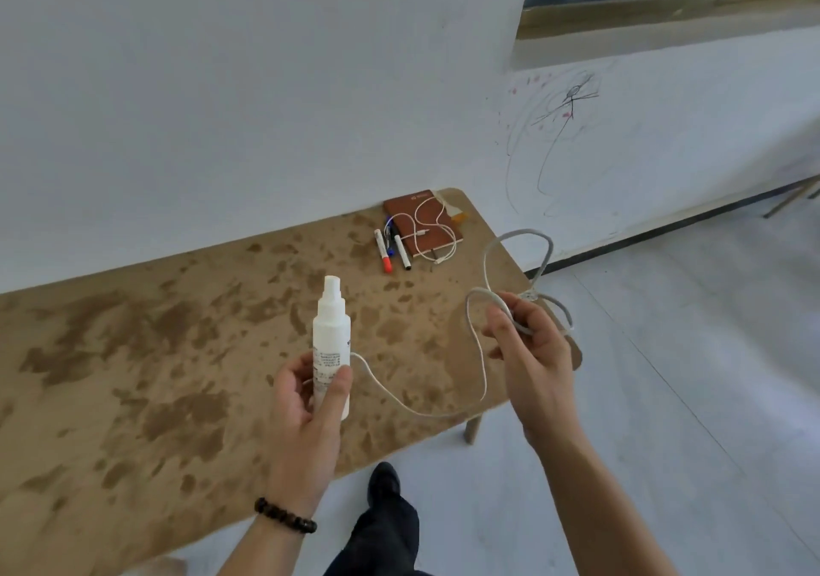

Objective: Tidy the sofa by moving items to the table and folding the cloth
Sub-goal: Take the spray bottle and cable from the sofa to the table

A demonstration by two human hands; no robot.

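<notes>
The left hand (306, 402) grips an upright white plastic spray bottle (331, 340) (label print too small to read) above the mottled brown wooden table (146, 375). The right hand (530, 353), raised beside it, pinches a looped grey-white cable (481, 380) over the table's edge.

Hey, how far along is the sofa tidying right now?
Done: a notebook, pens and a thin white cord already lie on the table. In hand: the left hand holds a spray bottle, the right hand a looped grey cable. Left: setting those down; the sofa and cloth are out of view.
</notes>
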